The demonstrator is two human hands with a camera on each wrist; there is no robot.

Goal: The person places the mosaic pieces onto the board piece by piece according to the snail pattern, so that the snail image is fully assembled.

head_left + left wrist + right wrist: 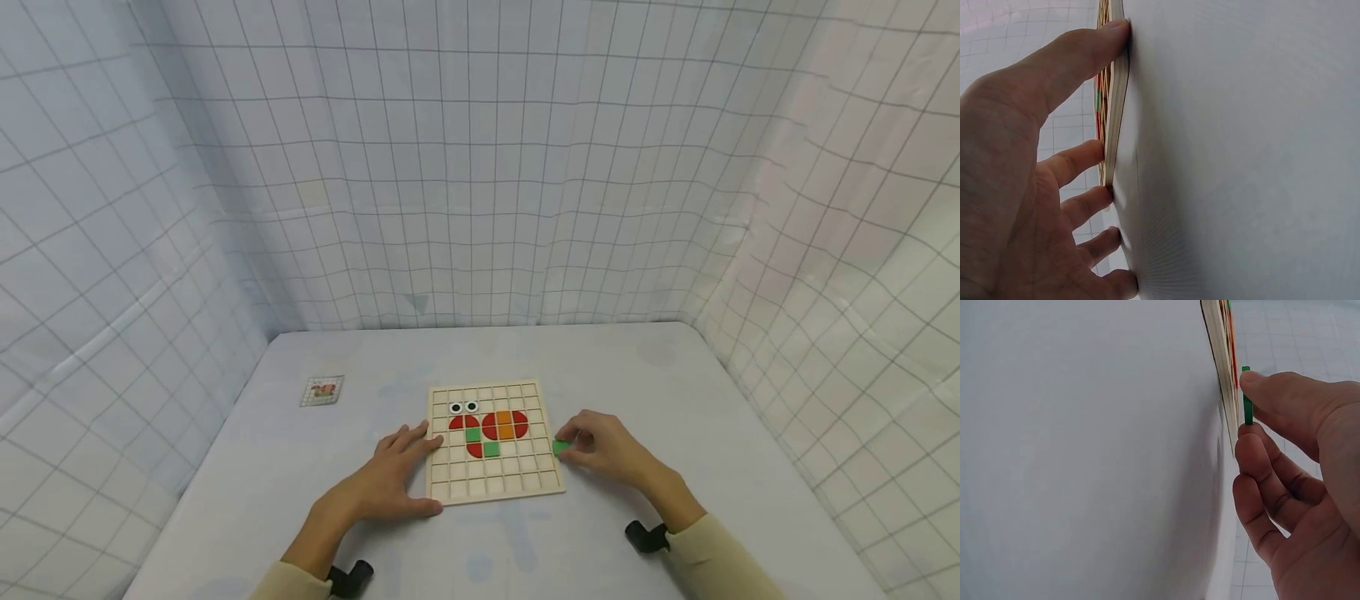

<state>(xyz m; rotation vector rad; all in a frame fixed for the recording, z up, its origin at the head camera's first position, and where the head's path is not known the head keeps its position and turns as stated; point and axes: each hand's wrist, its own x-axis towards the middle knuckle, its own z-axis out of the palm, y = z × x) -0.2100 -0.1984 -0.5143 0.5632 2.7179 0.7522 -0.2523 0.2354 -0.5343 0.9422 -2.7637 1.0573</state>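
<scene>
A light wooden grid board (pixel 495 482) lies flat on the table, with red, orange and green tiles and two eye pieces set in some of its squares. My left hand (pixel 390 479) rests spread at the board's left side, thumb on its near left corner. In the left wrist view, the thumb and a fingertip touch the board's edge (pixel 1119 87). With thumb and fingers, my right hand (pixel 611 450) pinches a thin green tile (pixel 1247 409) just off the board's right edge. In the head view, the fingers partly cover that green tile (pixel 560 447).
A small picture card (pixel 322 391) showing a similar coloured figure lies at the table's back left. Grid-patterned white curtains (pixel 480 208) enclose the table (pixel 660 375) at the back and both sides. A black wrist device (pixel 645 537) sits by each sleeve.
</scene>
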